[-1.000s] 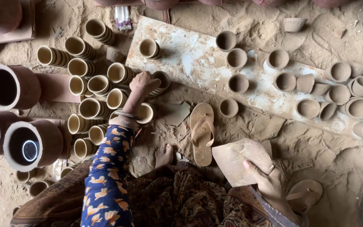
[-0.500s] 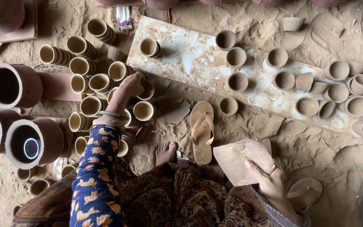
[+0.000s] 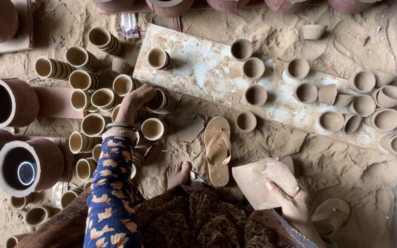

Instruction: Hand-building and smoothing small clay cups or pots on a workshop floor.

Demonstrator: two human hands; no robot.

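My left hand [image 3: 133,102] reaches out over a cluster of stacked pale clay cups [image 3: 98,98] lying on their sides on the sandy ground. Its fingers curl on a short stack of cups [image 3: 158,102] at the cluster's right edge. The arm wears a blue floral sleeve and metal bangles. My right hand [image 3: 291,202] grips the near edge of a flat tan clay-dusted slab [image 3: 263,180], held low by my lap. My bare foot [image 3: 178,174] shows below a sandal [image 3: 218,148].
A long dusty white board [image 3: 207,69] carries several darker wet clay cups [image 3: 255,95], with more crowded at its right end [image 3: 384,110]. Large terracotta pots [image 3: 5,102] stand at left, others along the top edge. A second sandal [image 3: 331,215] lies at lower right.
My left hand has drawn back from the cups right of the cluster and now rests on a short stack nearer the middle. The right hand stays on the slab.
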